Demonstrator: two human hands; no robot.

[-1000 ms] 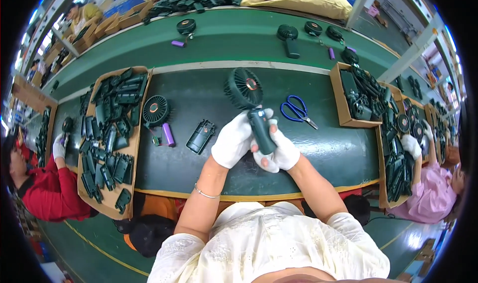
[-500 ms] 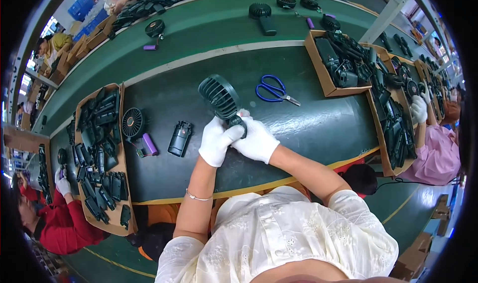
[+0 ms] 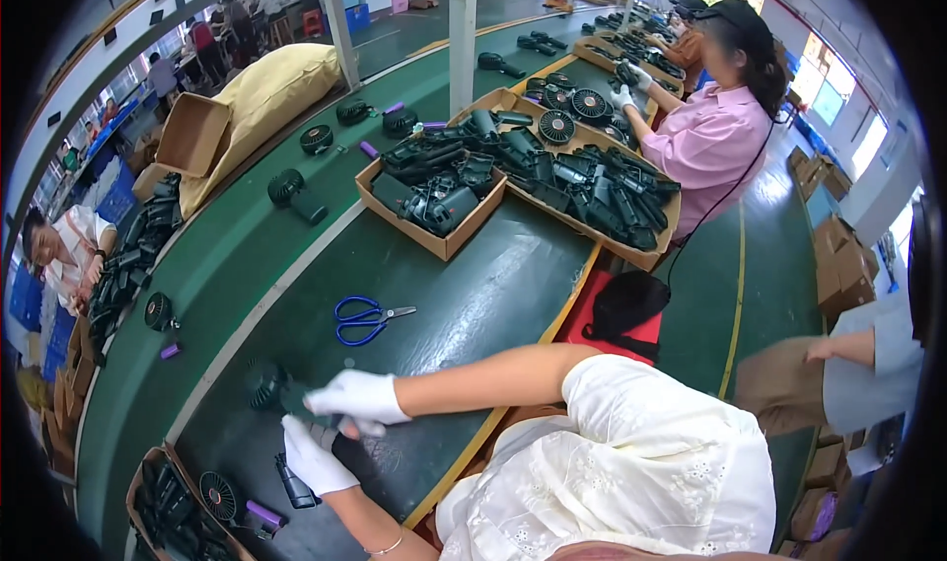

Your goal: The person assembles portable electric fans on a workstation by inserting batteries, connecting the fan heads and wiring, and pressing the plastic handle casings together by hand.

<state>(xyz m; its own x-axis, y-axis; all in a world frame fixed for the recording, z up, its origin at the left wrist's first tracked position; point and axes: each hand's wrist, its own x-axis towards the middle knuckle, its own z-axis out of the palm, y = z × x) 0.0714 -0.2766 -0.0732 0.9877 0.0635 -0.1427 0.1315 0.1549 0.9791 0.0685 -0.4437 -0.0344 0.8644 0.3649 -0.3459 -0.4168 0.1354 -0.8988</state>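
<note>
A dark green handheld fan, smeared by motion, is over the table left of my right hand. The gloved fingers of that hand are closed at the handle end of the fan. My left hand, gloved too, is just below, with a blurred dark piece at its inner side; its kind cannot be made out. Beside the left hand a dark handle shell lies on the table, partly covered by the glove. Blue-handled scissors rest farther off, away from both hands.
Cardboard boxes of dark fan parts stand at the far right and near left. A fan head with a purple battery lies by the near-left box. Beyond the table, a green conveyor carries fans. A person in pink works at right.
The view has swung to the right, so the table and my hands appear lower left. Both hands were together at the fan's neck; now they are apart, and the fan is blurred.
</note>
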